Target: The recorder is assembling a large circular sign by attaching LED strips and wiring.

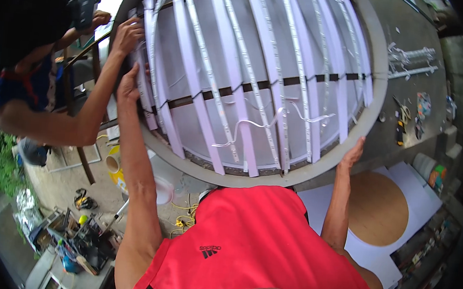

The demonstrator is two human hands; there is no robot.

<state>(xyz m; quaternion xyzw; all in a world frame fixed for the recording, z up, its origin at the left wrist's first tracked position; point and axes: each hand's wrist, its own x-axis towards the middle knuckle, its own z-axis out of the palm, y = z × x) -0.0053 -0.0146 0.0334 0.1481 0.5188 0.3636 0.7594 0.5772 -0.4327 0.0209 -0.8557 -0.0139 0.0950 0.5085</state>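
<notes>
A large round grey frame lies across white slats carrying LED strips, fixed along dark crossbars. My left hand grips the frame's left side, thumb up and its other fingers mostly hidden. On the lower right, my right hand holds the outer rim, fingers pressed against its side. A loose white wire curls over the slats in the lower middle. Just above my left hand, a co-worker's hand touches the left end of the frame.
A co-worker in a blue top stands at the left. Pliers and a yellow-handled tool lie on the right. Below them is a brown disc on white sheets. Yellow cord and a tool-filled table are at the lower left.
</notes>
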